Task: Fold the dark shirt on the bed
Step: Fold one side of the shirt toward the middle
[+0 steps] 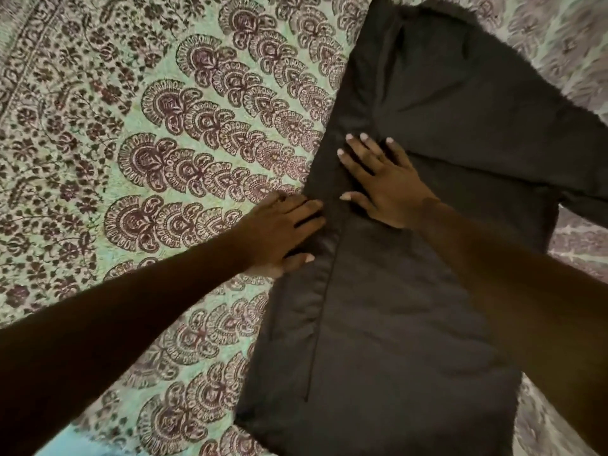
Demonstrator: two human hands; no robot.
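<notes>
As spread right hand (385, 185) and close-fingered left hand (279, 232) press it, dark shirt (394, 330) seems limp, light; pinch folded edge beneath left fingertips (314, 205).

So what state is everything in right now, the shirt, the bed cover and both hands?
Dark grey cloth shirt: lying flat, left edge folded inward, sleeve sticking out right.
Green bedspread with maroon floral print: spread flat under the shirt.
Left hand: open, fingers resting on the shirt's folded edge.
Right hand: open, fingers spread, pressing flat on the shirt.
</notes>
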